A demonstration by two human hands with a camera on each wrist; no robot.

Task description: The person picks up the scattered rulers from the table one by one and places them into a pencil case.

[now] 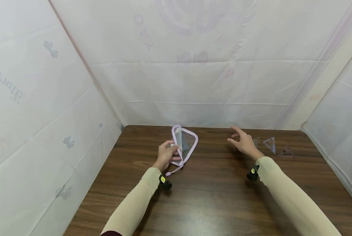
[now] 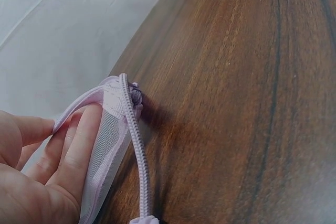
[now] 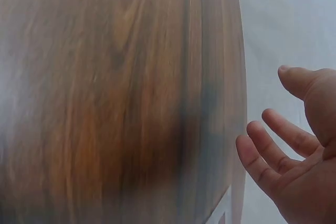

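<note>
A see-through mesh pouch with thick lilac edging stands at the far middle of the table, its mouth spread apart. My left hand pinches one edge of it between thumb and fingers, with several fingers inside the opening in the left wrist view. From its corner hangs a lilac cord with a knob at the end. Something bluish shows through the mesh. My right hand is over the table to the right, fingers spread and nothing in it. Close to its right lies a clear triangular set square, partly hidden.
Farther right lie a purple-blue triangular set square and a dark see-through one. The brown wooden table meets pale fabric walls at the back and both sides.
</note>
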